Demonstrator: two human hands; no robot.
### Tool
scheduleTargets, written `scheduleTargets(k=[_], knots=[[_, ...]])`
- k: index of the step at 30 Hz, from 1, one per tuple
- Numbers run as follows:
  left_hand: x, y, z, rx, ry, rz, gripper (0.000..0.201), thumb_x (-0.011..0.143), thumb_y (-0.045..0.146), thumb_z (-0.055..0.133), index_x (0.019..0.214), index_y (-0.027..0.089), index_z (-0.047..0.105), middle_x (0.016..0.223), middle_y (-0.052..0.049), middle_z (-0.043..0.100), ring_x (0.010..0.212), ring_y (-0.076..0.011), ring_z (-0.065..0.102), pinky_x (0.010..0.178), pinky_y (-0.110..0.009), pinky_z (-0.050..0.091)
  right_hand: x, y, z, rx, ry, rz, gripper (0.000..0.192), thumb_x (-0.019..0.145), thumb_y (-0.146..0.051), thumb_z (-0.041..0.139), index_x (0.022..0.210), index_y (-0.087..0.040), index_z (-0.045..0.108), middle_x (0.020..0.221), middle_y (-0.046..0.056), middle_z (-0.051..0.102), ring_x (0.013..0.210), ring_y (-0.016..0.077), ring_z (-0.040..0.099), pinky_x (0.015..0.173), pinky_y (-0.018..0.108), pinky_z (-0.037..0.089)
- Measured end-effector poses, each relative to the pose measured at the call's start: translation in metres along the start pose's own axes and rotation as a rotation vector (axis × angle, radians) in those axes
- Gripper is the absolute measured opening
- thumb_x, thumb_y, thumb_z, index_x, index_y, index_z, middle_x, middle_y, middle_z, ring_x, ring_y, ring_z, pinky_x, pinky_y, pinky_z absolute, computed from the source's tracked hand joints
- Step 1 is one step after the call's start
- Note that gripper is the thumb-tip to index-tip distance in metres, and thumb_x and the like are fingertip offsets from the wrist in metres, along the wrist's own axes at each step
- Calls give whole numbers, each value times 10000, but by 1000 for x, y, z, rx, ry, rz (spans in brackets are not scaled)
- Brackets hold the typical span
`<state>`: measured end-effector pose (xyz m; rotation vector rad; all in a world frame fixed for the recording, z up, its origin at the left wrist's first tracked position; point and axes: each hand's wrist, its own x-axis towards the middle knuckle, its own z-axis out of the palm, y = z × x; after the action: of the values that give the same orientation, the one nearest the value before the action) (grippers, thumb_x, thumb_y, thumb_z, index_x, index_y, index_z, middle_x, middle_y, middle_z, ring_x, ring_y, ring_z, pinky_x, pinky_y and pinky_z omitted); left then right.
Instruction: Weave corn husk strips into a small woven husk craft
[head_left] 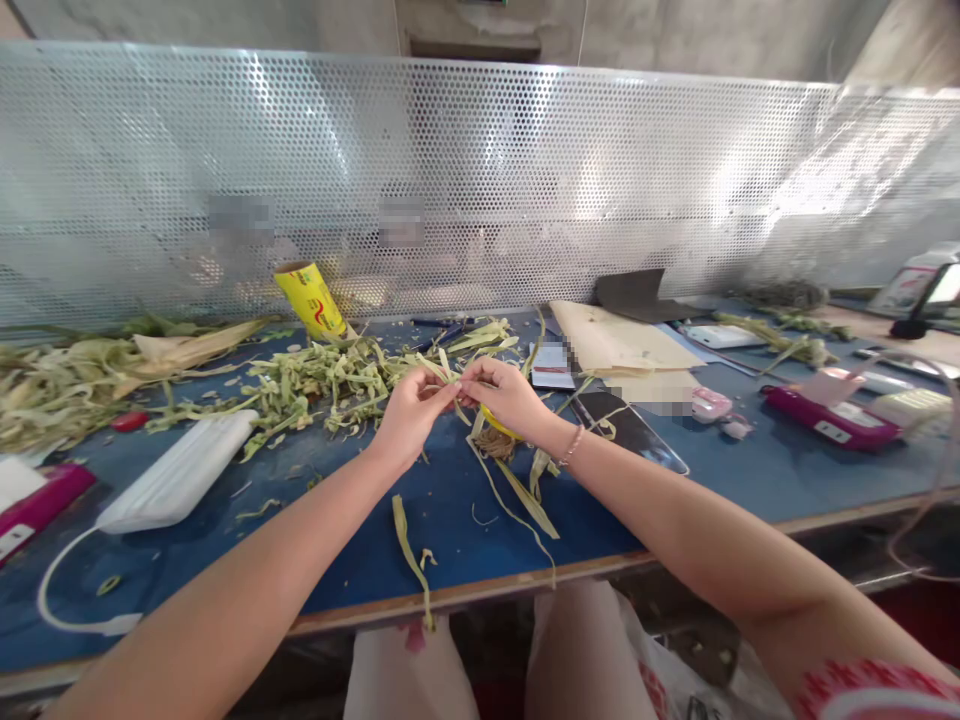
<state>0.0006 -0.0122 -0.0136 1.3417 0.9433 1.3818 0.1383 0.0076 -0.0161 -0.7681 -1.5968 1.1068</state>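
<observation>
Fingertips of my left hand (411, 408) and my right hand (501, 398) meet above the blue table (360, 560). Both are closed in a pinch on a pale green strip, apparently corn husk (444, 364). Just below my right hand sits a brown coil of cord or braid (495, 441), with something yellow (501, 424) partly hidden behind the hand. Loose husk strips (525, 500) trail from there toward the table's front edge. A heap of short, curled husk pieces (315, 390) lies left of my left hand.
Longer husks (52, 385) pile up at far left, near a white power bank-like block with cable (184, 470). A yellow tube (311, 300) leans before the perforated metal screen (480, 180). Rightward lie a phone (637, 440), brown paper (622, 335) and a purple power strip (832, 418).
</observation>
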Motion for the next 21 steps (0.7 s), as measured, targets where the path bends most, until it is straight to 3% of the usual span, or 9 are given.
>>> scheduleTargets(k=[7,11,16,21], knots=[[0,-1,2,1,64,18,272,677,416,617,703,165,515,648,14,544,623,-126,555,615,-290,476,0,-1,-2,-2,-42,11,133,689,-262,599,683,-173,501,597,-30,571,549,84,561,588,240,485],[2,-4,-2,137,113,68,269,752,438,523,685,179,491,574,28,495,525,-113,510,527,-256,421,-2,2,1,-59,-116,22,127,693,-262,600,687,-169,514,604,-18,587,544,90,572,575,238,489],[-1,-2,-7,369,150,187,247,807,386,462,651,195,466,454,60,374,393,-85,364,447,-231,287,-6,-2,5,-155,-177,16,72,736,-229,547,689,-179,522,578,-18,585,520,92,567,550,230,484],[-4,6,-4,457,216,265,188,773,282,524,611,191,492,430,53,391,420,-99,368,475,-242,250,-9,-8,3,-266,-248,-57,62,783,-202,473,741,-191,517,540,-37,560,496,91,550,541,224,463]])
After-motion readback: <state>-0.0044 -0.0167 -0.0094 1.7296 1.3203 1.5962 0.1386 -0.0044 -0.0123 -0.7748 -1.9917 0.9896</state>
